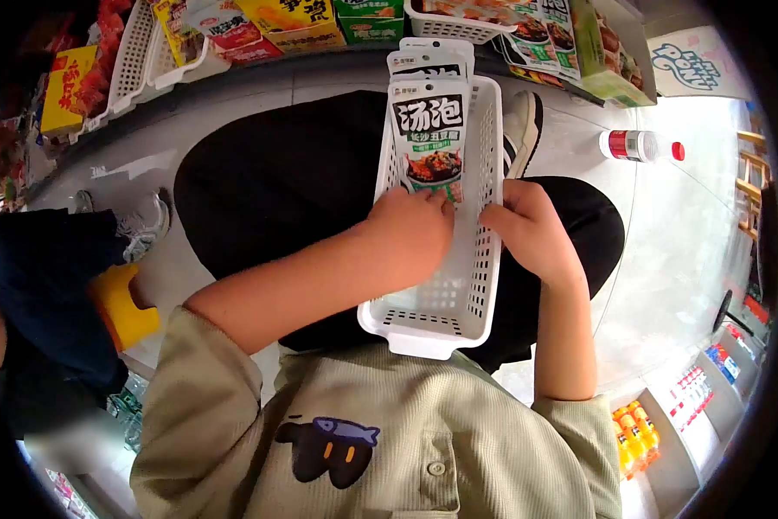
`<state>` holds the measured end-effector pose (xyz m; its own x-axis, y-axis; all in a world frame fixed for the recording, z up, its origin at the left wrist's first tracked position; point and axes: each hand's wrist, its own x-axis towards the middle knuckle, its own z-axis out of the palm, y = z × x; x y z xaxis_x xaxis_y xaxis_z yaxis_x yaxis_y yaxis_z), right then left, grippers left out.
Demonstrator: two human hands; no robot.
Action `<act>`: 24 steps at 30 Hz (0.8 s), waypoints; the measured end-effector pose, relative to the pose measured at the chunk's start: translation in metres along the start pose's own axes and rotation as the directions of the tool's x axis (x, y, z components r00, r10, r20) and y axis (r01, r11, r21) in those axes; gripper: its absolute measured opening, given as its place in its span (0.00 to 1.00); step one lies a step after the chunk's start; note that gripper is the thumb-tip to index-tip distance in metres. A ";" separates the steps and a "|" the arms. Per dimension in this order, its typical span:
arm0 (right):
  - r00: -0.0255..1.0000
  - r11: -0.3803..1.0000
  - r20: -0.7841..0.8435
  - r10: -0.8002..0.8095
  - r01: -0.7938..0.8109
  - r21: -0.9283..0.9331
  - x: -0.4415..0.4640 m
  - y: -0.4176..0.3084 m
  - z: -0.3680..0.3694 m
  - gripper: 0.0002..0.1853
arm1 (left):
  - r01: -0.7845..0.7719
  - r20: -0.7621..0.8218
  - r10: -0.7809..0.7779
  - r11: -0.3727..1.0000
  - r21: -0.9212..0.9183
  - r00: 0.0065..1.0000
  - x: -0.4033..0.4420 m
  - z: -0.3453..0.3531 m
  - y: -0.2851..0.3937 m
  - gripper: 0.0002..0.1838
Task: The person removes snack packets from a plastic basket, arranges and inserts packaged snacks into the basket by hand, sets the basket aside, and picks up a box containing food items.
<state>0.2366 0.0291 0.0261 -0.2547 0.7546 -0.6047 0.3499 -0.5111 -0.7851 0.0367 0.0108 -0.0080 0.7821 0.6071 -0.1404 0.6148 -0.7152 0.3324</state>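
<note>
A white perforated plastic basket [419,344] rests lengthwise across my lap. Several snack packets [428,138] stand in its far end, white and green with bold dark lettering and a picture of food in a bowl. My left hand [413,229] reaches into the basket with fingers curled at the lower edge of the front packet; the fingertips are partly hidden. On the basket's right side, my right hand [531,223] is closed around the rim, thumb on the inner side. The near half of the basket holds nothing visible.
Ahead runs a low shelf with white baskets [185,69] and boxed snacks [294,26]. A clear bottle [628,145] with a red cap lies on the tiled floor at right. Another person in dark clothes [51,285] is at left beside a yellow stool [125,304]. Orange bottles [635,439] stand lower right.
</note>
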 end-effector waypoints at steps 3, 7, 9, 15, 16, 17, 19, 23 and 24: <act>1.000 1.000 -0.019 -0.009 0.009 0.013 0.001 -0.001 0.003 0.10 | 0.017 0.033 -0.018 1.000 0.025 0.999 0.003 -0.001 -0.004 0.21; 1.000 1.000 -0.015 -0.027 0.027 -0.008 0.003 0.008 0.002 0.10 | 0.068 0.006 -0.068 0.998 -0.010 0.998 0.012 0.005 -0.010 0.16; 1.000 0.999 -0.001 -0.019 0.019 0.044 0.003 0.006 0.003 0.10 | 0.094 -0.007 -0.094 0.995 -0.021 0.996 0.018 0.005 -0.014 0.14; 0.987 0.995 -0.154 -0.038 0.024 -0.093 0.006 0.016 0.009 0.11 | 0.110 0.102 -0.103 0.992 -0.068 0.989 0.022 -0.004 -0.020 0.09; 0.987 0.995 -0.154 -0.039 0.025 -0.095 0.006 0.014 0.011 0.11 | 0.105 0.070 -0.100 0.991 -0.083 0.993 0.021 -0.004 -0.020 0.09; 0.982 0.998 -0.186 -0.036 0.025 -0.061 0.005 0.010 0.014 0.12 | 0.100 0.039 -0.096 0.990 -0.098 0.995 0.020 -0.003 -0.021 0.09; 0.975 0.999 -0.219 -0.033 0.028 -0.028 0.005 0.007 0.017 0.13 | 0.113 -0.004 -0.114 0.988 -0.110 0.994 0.019 -0.003 -0.020 0.09; 0.966 0.992 -0.240 -0.099 0.077 -0.100 0.006 0.008 0.014 0.17 | 0.136 0.014 -0.135 0.980 -0.145 0.991 0.019 -0.010 -0.020 0.10; 0.968 0.990 -0.222 -0.118 0.098 -0.100 0.007 0.008 0.013 0.17 | 0.133 0.012 -0.133 0.981 -0.145 0.991 0.018 -0.010 -0.019 0.10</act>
<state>0.2260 0.0246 0.0137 -0.0879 0.8822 -0.4626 0.4111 -0.3909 -0.8235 0.0384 0.0390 -0.0071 0.6947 0.6926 -0.1943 0.6923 -0.5704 0.4421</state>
